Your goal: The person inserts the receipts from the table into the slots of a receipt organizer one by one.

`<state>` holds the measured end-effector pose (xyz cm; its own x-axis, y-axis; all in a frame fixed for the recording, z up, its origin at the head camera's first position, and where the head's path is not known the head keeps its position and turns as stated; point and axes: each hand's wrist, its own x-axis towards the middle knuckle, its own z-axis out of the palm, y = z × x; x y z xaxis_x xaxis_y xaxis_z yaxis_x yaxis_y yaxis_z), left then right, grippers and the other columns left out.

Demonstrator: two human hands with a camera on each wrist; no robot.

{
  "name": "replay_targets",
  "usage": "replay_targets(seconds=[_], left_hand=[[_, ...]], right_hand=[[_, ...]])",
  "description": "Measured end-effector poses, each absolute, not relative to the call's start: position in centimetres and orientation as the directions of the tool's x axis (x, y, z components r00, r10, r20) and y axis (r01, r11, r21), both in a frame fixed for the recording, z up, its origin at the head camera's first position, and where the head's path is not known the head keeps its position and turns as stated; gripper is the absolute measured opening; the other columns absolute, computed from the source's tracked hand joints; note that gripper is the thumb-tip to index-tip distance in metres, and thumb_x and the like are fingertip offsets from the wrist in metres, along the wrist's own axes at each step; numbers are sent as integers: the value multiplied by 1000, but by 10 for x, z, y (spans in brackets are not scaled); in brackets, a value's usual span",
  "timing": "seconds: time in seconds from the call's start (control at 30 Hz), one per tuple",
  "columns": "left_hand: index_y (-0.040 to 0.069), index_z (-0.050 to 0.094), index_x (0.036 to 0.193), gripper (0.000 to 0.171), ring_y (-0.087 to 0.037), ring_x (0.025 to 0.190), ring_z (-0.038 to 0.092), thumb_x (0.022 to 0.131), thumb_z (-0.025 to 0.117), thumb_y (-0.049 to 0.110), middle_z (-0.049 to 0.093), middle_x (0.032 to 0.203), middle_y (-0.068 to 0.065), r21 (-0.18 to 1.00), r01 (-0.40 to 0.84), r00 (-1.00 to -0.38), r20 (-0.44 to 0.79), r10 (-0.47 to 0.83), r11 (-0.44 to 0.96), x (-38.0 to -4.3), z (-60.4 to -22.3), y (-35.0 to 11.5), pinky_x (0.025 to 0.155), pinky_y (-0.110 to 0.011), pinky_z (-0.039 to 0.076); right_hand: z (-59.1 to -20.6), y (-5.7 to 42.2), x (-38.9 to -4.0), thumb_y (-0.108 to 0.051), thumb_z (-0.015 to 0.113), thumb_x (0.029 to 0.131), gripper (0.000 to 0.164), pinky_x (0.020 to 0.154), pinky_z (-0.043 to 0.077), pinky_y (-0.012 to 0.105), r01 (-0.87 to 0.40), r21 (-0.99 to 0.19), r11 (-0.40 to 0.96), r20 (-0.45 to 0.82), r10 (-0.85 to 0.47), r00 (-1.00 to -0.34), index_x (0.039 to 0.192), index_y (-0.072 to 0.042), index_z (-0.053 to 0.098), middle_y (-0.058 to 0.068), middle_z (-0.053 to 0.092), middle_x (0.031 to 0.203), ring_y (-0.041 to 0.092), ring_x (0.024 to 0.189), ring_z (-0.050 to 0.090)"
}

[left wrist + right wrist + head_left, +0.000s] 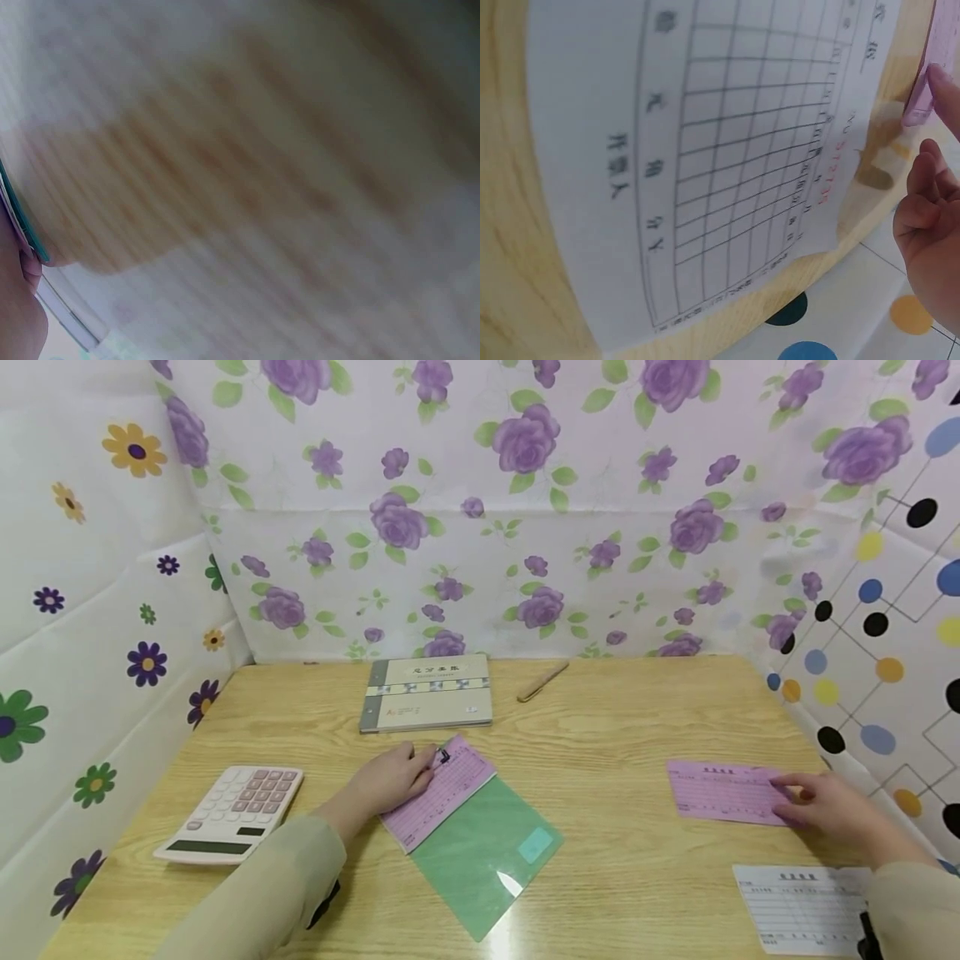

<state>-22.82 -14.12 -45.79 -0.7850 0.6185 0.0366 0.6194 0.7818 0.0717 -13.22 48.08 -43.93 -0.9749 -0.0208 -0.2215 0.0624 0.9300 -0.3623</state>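
My left hand [393, 777] is at the corner of a green clipboard [480, 852] that lies slantwise on the table. Its fingers grip the clip end, one fingertip beside the small dark clip [442, 756]. Under that clip lies a pink receipt slip [450, 789]. The left wrist view catches the board's green edge [22, 214] and part of the hand at its left margin. At the right, my right hand [825, 806] touches the right end of another pink slip [723, 792], thumb and forefinger spread on it. A white receipt slip [802, 906] lies nearer me, partly covered by the sleeve.
A white and pink calculator [232, 814] sits at the left. Towards the back lie a grey account book [427, 693] and a tan pen [543, 681]. Patterned cloth walls [480, 510] enclose the wooden table [615, 735] at the back and both sides.
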Motion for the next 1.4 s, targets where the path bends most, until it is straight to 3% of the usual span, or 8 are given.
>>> replay_targets(seconds=[0.37,0.77,1.03,1.17,1.4], left_hand=[[11,45,140,48,-12,61,39,97,47,34,42,84,-2,72,616,-788,38,615,785,-228,-459,-143,54,-27,36],[11,45,140,49,-12,61,40,97,47,35,43,84,-2,78,618,-786,44,617,782,-228,-460,-144,56,-28,37],[11,46,139,48,-12,61,40,97,48,35,43,84,-3,77,616,-788,47,614,784,-228,-458,-143,54,-28,37],[11,46,139,48,-12,61,40,97,48,35,43,84,-3,71,615,-788,45,614,785,-228,-458,-143,54,-29,38],[10,47,138,47,-13,61,40,97,48,34,43,83,-4,60,624,-782,59,621,779,-227,-458,-143,54,-29,38]], right_hand=[[-439,481,-132,-47,66,83,64,76,40,60,83,-361,929,-264,-16,-964,119,5,55,32,54,103,40,88,52],[-442,481,-135,-51,63,84,71,72,42,48,154,-403,902,-321,18,-947,124,7,49,23,55,98,32,84,50],[-431,476,-129,-52,59,87,73,70,40,37,210,-527,824,-294,55,-954,128,8,46,22,51,104,33,91,47],[-429,473,-129,-54,52,90,72,73,44,36,235,-572,786,-277,84,-957,129,7,46,30,46,119,34,98,48],[-435,470,-133,-42,53,94,59,68,49,24,180,-669,721,-199,59,-978,126,8,52,25,46,126,-1,83,50]])
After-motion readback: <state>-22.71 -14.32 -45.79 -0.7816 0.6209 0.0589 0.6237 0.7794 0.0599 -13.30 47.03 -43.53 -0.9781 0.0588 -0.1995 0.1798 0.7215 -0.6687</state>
